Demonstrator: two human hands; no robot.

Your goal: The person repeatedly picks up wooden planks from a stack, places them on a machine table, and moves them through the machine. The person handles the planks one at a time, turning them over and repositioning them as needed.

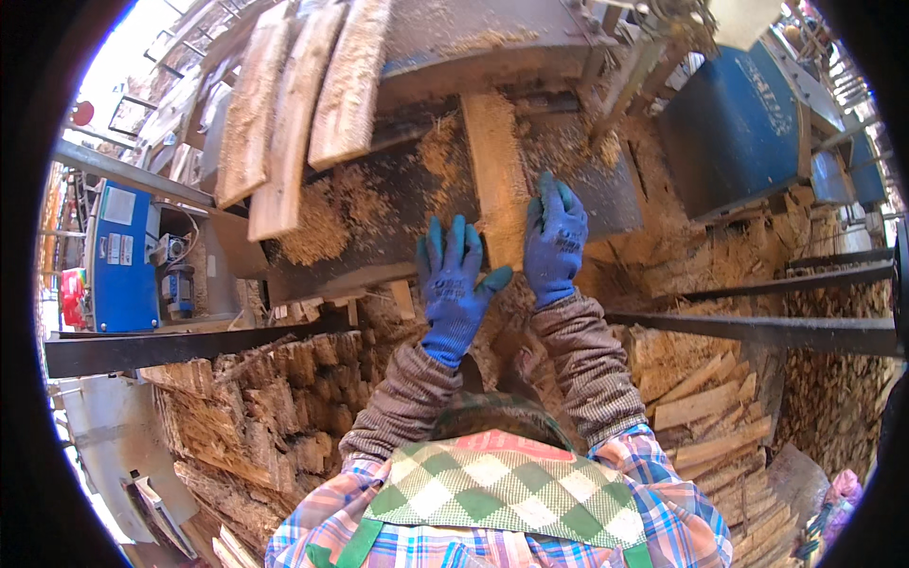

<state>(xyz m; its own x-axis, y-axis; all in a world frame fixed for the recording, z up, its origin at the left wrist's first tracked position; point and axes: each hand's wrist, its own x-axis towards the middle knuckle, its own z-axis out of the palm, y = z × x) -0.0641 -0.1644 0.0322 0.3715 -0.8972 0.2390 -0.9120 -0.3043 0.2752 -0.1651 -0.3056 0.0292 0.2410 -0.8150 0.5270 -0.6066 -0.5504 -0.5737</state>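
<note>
A wooden board [495,156] covered with sawdust lies lengthwise in front of me on the dark metal machine bed, its near end between my hands. Left of that end is my left hand [453,284] in a blue glove with darker fingertips, fingers stretched and spread, thumb pointing toward the wood. Along the board's right edge my right hand [557,241], gloved alike, has its fingers extended forward. Whether either hand presses on the board I cannot tell. Three more boards [299,123] lie side by side at the far left, their near ends over the machine bed.
Sawdust heaps [327,222] cover parts of the machine bed. Blue machine housings stand at right [729,128] and left [123,256]. Dark metal bars [757,331] jut in from both sides. Stacked wood pieces rise at my left [256,417] and right [710,417].
</note>
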